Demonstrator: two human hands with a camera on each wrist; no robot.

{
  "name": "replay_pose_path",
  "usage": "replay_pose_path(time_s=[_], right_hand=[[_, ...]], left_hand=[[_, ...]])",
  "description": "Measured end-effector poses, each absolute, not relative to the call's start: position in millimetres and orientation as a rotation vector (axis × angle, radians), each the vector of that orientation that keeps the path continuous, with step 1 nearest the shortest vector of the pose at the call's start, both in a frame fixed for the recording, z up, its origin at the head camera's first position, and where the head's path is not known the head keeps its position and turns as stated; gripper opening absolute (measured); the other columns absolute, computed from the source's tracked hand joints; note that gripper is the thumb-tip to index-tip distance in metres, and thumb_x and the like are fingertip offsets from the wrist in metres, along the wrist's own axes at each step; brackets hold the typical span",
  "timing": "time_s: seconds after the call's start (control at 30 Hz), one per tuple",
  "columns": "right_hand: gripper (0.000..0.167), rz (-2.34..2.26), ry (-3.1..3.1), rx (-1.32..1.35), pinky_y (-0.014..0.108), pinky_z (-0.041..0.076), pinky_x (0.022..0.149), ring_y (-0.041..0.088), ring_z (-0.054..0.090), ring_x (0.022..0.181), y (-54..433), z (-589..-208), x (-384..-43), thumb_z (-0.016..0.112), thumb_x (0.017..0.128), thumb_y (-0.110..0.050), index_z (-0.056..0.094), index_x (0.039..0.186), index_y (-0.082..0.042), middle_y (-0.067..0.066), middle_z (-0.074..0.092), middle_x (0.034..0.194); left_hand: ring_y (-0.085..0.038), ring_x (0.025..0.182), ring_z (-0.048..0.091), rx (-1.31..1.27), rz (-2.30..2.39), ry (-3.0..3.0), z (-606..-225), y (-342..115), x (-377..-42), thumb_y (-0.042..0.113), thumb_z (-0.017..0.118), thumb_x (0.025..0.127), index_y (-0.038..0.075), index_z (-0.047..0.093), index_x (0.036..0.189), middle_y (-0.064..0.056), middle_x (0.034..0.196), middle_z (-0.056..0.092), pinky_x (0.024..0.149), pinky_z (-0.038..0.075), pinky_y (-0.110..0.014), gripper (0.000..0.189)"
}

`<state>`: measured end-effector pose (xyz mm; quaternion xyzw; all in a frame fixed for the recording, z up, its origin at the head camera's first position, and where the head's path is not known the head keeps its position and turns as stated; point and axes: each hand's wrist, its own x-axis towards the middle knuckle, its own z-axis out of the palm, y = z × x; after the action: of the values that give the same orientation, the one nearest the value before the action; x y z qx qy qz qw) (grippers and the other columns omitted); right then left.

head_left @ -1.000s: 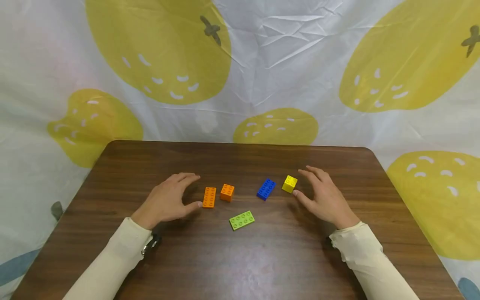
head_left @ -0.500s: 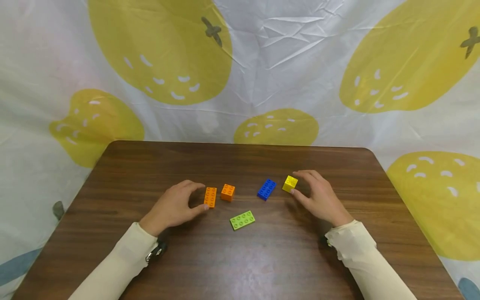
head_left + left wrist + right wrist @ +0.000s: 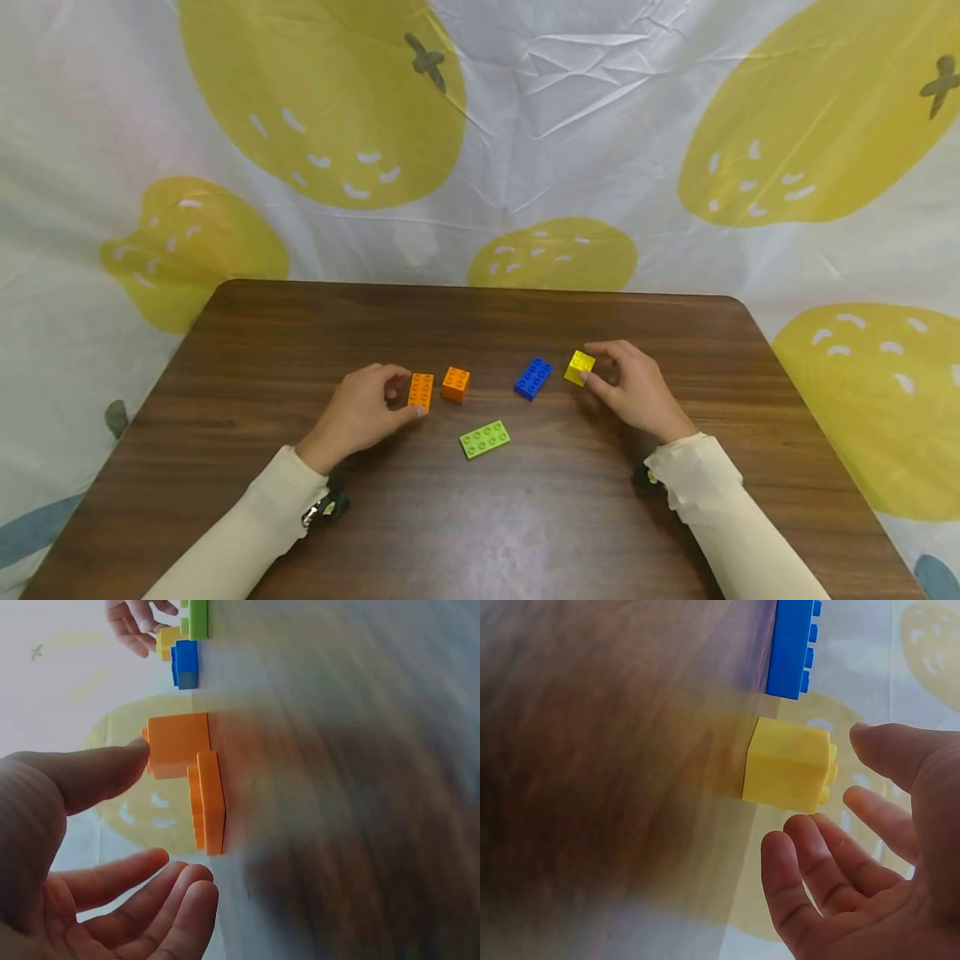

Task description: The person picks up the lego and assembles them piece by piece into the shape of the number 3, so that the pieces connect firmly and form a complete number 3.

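Observation:
My left hand (image 3: pixel 362 410) is beside the long orange brick (image 3: pixel 421 392), thumb at its near end and fingers off its far left corner. In the left wrist view a gap shows between the fingers and that long brick (image 3: pixel 211 804). A square orange brick (image 3: pixel 455 384) stands just to its right. Around the yellow square brick (image 3: pixel 579 367) my right hand (image 3: pixel 636 389) is spread, thumb overlapping its near corner in the head view. The right wrist view shows its fingers and thumb apart from the yellow brick (image 3: pixel 789 765), nothing between them.
A blue brick (image 3: pixel 533 379) lies left of the yellow one, studs up. Nearer the person is a flat lime-green brick (image 3: pixel 484 440). The brown wooden table (image 3: pixel 480 533) ends at a white curtain (image 3: pixel 360 242) with yellow fruit prints.
My left hand has moved right to the long orange brick, its fingers drawing in. My right hand has moved left to the yellow brick. The bricks stay where they were.

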<state>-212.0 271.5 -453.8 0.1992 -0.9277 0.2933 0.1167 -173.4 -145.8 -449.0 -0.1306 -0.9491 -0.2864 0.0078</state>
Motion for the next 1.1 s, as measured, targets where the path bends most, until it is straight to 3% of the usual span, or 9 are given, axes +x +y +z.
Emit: replay_pose_path(time_s=[0.23, 0.77, 1.1], right_hand=[[0.041, 0.902, -2.782, 0.529, 0.035, 0.058, 0.075, 0.022, 0.071, 0.085, 271, -454, -216, 0.08, 0.094, -0.016, 0.07, 0.131, -0.002, 0.014, 0.074, 0.111], [0.041, 0.943, -2.874, 0.451, 0.037, 0.054, 0.077, 0.024, 0.071, 0.091, 271, -456, -221, 0.077, 0.097, -0.019, 0.068, 0.134, -0.004, 0.014, 0.076, 0.108], [0.04, 0.956, -2.897, 0.436, 0.037, 0.054, 0.078, 0.023, 0.07, 0.091, 272, -458, -220, 0.077, 0.098, -0.019, 0.067, 0.135, -0.006, 0.013, 0.077, 0.108]], left_hand=[[-0.017, 0.093, 0.068, -0.296, -1.102, -3.016, -454, -143, -180, 0.037, 0.091, 0.083, 0.005, 0.07, 0.13, -0.008, 0.112, 0.074, 0.086, 0.06, -0.039, 0.061], [-0.015, 0.086, 0.065, -0.244, -1.24, -3.042, -463, -139, -195, 0.039, 0.098, 0.074, 0.008, 0.068, 0.133, -0.006, 0.109, 0.071, 0.077, 0.056, -0.031, 0.073], [-0.017, 0.087, 0.065, -0.211, -1.254, -3.031, -466, -139, -196, 0.033, 0.096, 0.077, 0.009, 0.071, 0.126, -0.006, 0.107, 0.072, 0.078, 0.054, -0.032, 0.06]])
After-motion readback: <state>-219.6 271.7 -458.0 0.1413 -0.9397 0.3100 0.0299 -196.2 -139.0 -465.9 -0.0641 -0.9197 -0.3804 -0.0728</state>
